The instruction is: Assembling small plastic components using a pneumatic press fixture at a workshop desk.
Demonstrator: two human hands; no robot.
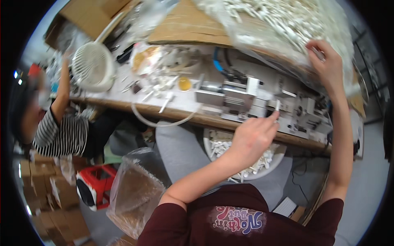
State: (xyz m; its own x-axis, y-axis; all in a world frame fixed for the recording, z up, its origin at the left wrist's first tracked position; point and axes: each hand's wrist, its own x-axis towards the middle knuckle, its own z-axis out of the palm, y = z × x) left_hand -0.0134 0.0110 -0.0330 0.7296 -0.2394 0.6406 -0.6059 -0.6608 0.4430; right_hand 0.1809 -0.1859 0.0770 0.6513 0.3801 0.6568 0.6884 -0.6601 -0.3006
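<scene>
My left hand [255, 138] reaches over the bench edge to a metal fixture [238, 98]. Its thumb and forefinger are closed at the lower end of a small white plastic piece [278, 105], which points up from the fingertips. Farther right, my right hand [327, 61] is at the edge of a big heap of white plastic pieces [283, 18] lying on clear plastic sheeting. Those fingers are curled together, with something small and pale between them, too blurred to name. Below my left hand, a white tub [280, 162] of similar pieces sits between my legs.
A white fan [93, 67] stands on the bench at left, near loose white pieces and a round yellow item [184, 83]. A pale hose [164, 124] loops over the edge. Another person in a striped shirt [61, 133] sits at left. A clear bag [137, 188] and red stool [97, 184] are below.
</scene>
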